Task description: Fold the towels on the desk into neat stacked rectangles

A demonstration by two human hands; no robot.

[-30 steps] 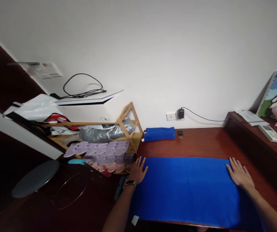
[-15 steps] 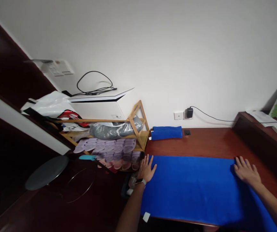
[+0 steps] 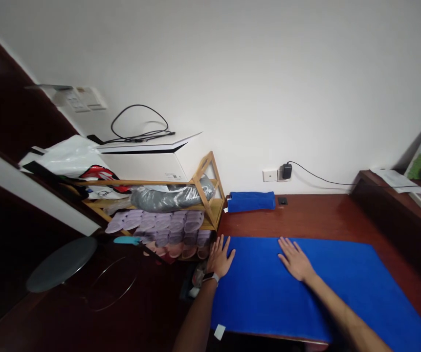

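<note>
Head view: blue cloth (image 3: 261,293) spread flat on red-brown desk (image 3: 316,215), near edge running along the desk front. White tag (image 3: 219,332) at its near left corner. Left hand (image 3: 220,257) palm down at the far left corner, fingers straight and apart, nothing gripped. Right hand (image 3: 296,260) palm down close to the far edge, around mid-width; fingers extended and spread. Pressure under the right palm cannot be judged from this angle. Folded towel (image 3: 251,201) lies behind, near the wall, beside wooden rack (image 3: 215,210).
</note>
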